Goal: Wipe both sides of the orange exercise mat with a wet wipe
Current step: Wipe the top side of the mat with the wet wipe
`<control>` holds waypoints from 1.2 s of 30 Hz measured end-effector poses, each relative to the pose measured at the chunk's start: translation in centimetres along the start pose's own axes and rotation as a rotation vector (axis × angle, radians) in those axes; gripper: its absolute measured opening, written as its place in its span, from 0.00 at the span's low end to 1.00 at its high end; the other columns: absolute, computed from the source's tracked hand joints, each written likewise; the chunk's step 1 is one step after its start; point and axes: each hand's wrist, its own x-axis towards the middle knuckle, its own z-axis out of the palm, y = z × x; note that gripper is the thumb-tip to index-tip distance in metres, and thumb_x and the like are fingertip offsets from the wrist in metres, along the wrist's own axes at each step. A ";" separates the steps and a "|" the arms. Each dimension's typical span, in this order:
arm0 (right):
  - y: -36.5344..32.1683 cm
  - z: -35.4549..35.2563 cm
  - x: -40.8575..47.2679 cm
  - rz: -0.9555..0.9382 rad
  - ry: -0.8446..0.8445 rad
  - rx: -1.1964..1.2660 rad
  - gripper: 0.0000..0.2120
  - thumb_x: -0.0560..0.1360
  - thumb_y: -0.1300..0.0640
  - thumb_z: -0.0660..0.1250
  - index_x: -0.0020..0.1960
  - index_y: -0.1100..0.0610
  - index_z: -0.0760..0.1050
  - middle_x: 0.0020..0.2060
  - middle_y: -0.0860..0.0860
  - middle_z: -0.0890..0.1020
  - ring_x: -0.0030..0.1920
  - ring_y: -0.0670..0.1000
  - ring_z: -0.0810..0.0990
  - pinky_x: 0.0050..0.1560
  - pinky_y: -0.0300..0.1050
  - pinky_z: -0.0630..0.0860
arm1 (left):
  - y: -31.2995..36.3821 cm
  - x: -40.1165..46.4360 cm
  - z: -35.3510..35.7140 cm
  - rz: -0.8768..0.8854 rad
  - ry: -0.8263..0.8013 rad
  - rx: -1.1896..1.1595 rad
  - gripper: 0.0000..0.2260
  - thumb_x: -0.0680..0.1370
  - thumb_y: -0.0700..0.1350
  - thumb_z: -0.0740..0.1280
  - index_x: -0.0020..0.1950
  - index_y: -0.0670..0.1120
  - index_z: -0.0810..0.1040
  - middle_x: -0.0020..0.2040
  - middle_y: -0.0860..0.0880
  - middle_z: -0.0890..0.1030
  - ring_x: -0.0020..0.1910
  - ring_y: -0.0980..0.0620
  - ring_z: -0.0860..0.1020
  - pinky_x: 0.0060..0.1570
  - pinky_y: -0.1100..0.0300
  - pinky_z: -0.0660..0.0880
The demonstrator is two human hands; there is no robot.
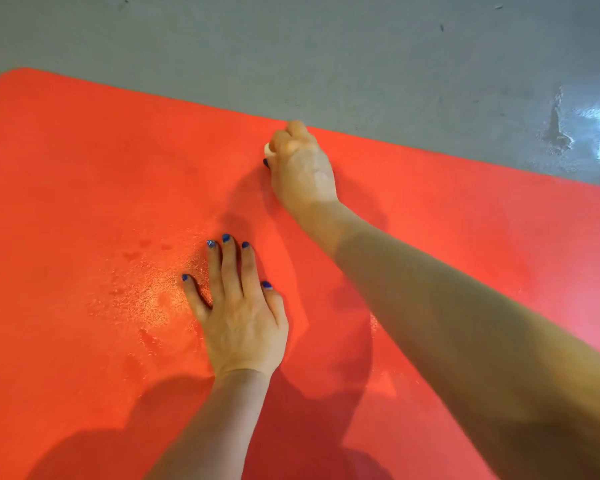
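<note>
The orange exercise mat (84, 168) lies flat on the floor and fills most of the view. My left hand (238, 313) rests flat on it near the middle, fingers straight and spread. Near the mat's far edge, my right hand (300, 168) is curled around a white wet wipe (268, 148); only a small corner of the wipe shows at the knuckles. A wet, shiny patch (146, 296) spreads on the mat just left of my left hand.
Grey floor (326, 46) runs beyond the mat's far edge, with a wet glossy streak (589, 133) at the far right. The mat's rounded far-left corner (18, 72) is in view.
</note>
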 end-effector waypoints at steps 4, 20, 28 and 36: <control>6.4 -3.0 -0.1 -0.227 -0.015 -0.037 0.06 0.71 0.61 0.64 0.40 0.60 0.78 0.40 0.60 0.79 0.43 0.62 0.78 0.43 0.50 0.68 | 0.1 0.0 -0.2 0.000 -0.006 0.006 0.26 0.78 0.44 0.56 0.76 0.40 0.68 0.79 0.41 0.65 0.81 0.43 0.58 0.75 0.32 0.52; 10.3 -4.1 -5.2 0.000 0.143 0.010 0.06 0.68 0.64 0.64 0.40 0.63 0.80 0.40 0.62 0.80 0.44 0.64 0.79 0.45 0.50 0.68 | 0.0 0.0 -0.1 -0.005 -0.025 -0.030 0.26 0.78 0.45 0.56 0.76 0.41 0.69 0.79 0.42 0.64 0.81 0.43 0.57 0.76 0.33 0.51; 6.2 -2.1 -7.4 0.089 0.248 0.023 0.03 0.69 0.66 0.66 0.37 0.61 0.76 0.37 0.60 0.77 0.40 0.63 0.77 0.41 0.49 0.65 | 0.1 0.0 0.0 -0.002 -0.034 -0.018 0.27 0.77 0.46 0.55 0.76 0.42 0.68 0.80 0.42 0.63 0.81 0.43 0.56 0.75 0.32 0.51; 7.7 -3.4 -7.8 -0.074 0.086 0.028 0.06 0.68 0.64 0.62 0.40 0.62 0.78 0.39 0.60 0.78 0.42 0.63 0.78 0.44 0.50 0.68 | -0.1 0.0 0.1 -0.007 -0.019 -0.045 0.26 0.77 0.45 0.56 0.76 0.42 0.68 0.80 0.43 0.63 0.81 0.44 0.56 0.75 0.33 0.50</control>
